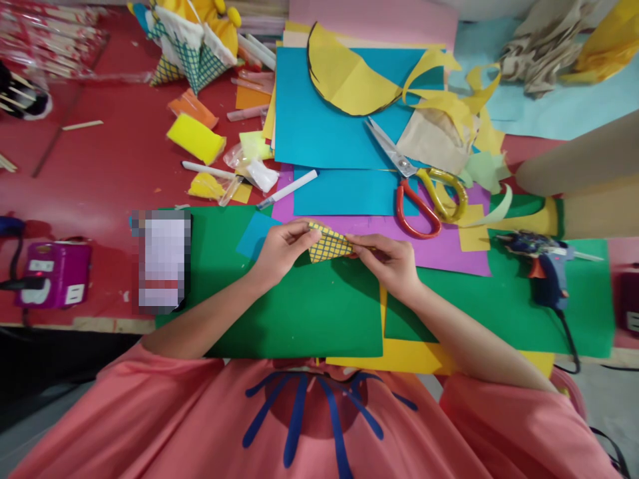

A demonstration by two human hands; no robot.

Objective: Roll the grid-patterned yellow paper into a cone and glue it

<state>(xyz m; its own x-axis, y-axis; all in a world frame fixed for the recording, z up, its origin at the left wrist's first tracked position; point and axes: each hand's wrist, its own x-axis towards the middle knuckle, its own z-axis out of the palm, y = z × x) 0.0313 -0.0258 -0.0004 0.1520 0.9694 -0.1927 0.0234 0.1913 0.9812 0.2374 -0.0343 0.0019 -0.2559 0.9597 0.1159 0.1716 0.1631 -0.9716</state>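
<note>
Both my hands hold a small folded piece of yellow paper with a dark grid pattern (328,244) just above a green sheet (299,313). My left hand (279,249) pinches its left edge with fingers closed. My right hand (387,263) pinches its right corner, fingers closed too. A purple sheet (449,249) and blue sheets (319,126) lie just beyond the hands.
Red-and-yellow scissors (417,186) lie to the right of the blue sheets. A blue glue gun (544,263) rests at right on the green paper. A white marker (288,189), yellow paper scraps (344,80), a sponge (196,138), a purple power strip (52,273) and a phone-like object (162,261) lie around.
</note>
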